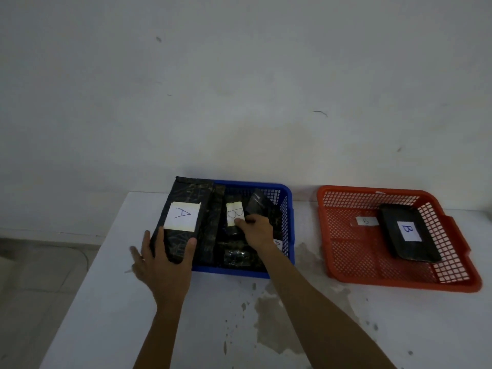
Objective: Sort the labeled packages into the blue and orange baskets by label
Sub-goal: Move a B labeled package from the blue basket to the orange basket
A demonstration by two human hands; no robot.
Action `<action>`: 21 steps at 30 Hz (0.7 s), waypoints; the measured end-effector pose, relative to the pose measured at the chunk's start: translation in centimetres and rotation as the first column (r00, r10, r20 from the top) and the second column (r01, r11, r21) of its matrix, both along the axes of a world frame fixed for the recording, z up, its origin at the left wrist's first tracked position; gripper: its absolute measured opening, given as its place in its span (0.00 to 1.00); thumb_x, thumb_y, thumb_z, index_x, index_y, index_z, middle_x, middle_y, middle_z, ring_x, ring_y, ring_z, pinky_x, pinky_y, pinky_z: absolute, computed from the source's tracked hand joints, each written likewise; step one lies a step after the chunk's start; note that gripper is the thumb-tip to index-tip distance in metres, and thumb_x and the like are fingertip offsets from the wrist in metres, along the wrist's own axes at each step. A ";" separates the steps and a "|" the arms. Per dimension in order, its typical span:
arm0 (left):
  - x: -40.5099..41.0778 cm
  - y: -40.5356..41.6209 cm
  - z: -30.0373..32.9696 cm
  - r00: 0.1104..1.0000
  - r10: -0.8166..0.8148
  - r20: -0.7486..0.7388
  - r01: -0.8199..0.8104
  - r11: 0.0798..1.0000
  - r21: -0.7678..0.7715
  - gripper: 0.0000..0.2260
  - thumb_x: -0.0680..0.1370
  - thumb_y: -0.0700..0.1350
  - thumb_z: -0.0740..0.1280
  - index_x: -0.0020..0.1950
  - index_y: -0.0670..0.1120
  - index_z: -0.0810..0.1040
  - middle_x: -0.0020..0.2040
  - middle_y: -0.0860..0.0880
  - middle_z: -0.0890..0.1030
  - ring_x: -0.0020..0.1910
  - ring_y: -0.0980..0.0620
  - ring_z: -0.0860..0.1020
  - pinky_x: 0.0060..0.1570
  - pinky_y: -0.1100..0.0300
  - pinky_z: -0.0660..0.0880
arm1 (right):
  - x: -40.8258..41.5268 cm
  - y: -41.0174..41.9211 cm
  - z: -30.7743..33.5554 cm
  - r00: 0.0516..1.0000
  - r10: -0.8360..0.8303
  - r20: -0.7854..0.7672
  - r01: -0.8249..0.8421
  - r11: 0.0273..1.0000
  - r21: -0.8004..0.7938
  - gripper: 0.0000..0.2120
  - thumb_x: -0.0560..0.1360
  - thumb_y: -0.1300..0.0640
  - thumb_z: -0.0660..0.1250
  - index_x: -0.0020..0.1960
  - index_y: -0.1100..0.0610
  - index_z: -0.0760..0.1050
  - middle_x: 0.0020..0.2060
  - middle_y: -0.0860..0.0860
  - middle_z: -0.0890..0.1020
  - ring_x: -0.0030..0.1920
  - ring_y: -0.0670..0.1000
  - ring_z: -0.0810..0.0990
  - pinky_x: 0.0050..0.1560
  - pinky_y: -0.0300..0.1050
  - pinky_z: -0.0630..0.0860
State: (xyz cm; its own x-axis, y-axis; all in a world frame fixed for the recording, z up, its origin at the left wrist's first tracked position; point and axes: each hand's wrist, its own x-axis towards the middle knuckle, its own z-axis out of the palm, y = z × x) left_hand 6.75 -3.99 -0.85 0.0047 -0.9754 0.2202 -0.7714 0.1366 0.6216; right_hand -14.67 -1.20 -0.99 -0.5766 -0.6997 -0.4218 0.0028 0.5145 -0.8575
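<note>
A blue basket (pixel 288 209) at the table's middle holds several black packages. My left hand (pixel 162 259) grips the lower end of a large black package marked A (pixel 183 206), which leans over the basket's left side. Inside the basket, my right hand (pixel 257 231) pinches a black package marked B (pixel 234 213) at its label. Another A label (pixel 277 244) shows at the basket's right wall. To the right, the orange basket (pixel 346 262) carries a small B tag (pixel 367 221) and holds one black package marked B (pixel 408 233).
The white table (pixel 106 302) has stains near its middle (pixel 269 315). Its left edge drops to a tiled floor (pixel 40 275). A pale wall stands right behind both baskets.
</note>
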 end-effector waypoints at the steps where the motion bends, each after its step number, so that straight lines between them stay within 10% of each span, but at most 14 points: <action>1: -0.5 0.5 0.4 1.000 0.001 0.005 0.000 0.997 -0.074 0.38 0.71 0.68 0.61 0.74 0.47 0.67 0.77 0.43 0.63 0.78 0.38 0.53 0.72 0.34 0.52 | -0.5 1.1 0.5 0.999 0.022 0.034 -0.020 0.999 -0.037 0.19 0.75 0.46 0.72 0.59 0.58 0.80 0.50 0.49 0.83 0.50 0.49 0.81 0.54 0.45 0.79; 5: -4.8 3.7 1.6 0.946 -0.315 -0.076 0.284 0.919 -0.273 0.23 0.77 0.57 0.63 0.65 0.43 0.77 0.66 0.44 0.76 0.72 0.43 0.67 0.72 0.42 0.62 | -3.6 7.5 3.4 0.993 0.044 0.114 -0.026 0.988 -0.155 0.10 0.76 0.50 0.71 0.55 0.52 0.79 0.48 0.49 0.85 0.49 0.50 0.85 0.51 0.49 0.84; 12: -11.3 6.6 -3.5 0.750 -0.659 0.051 0.650 0.749 0.124 0.26 0.79 0.64 0.54 0.71 0.51 0.72 0.68 0.50 0.75 0.68 0.49 0.72 0.68 0.47 0.69 | -13.2 19.1 3.8 0.891 -0.332 -0.311 0.347 0.938 -0.007 0.13 0.78 0.52 0.68 0.60 0.58 0.77 0.49 0.50 0.82 0.47 0.48 0.78 0.50 0.43 0.72; 21: -12.3 6.4 -3.3 0.800 -0.587 0.121 0.570 0.807 0.153 0.27 0.77 0.64 0.58 0.70 0.49 0.74 0.67 0.49 0.76 0.65 0.47 0.74 0.66 0.48 0.69 | -16.9 19.6 -3.2 0.885 0.253 -0.391 0.020 0.818 0.574 0.19 0.73 0.37 0.68 0.56 0.49 0.82 0.49 0.51 0.85 0.48 0.53 0.84 0.54 0.53 0.80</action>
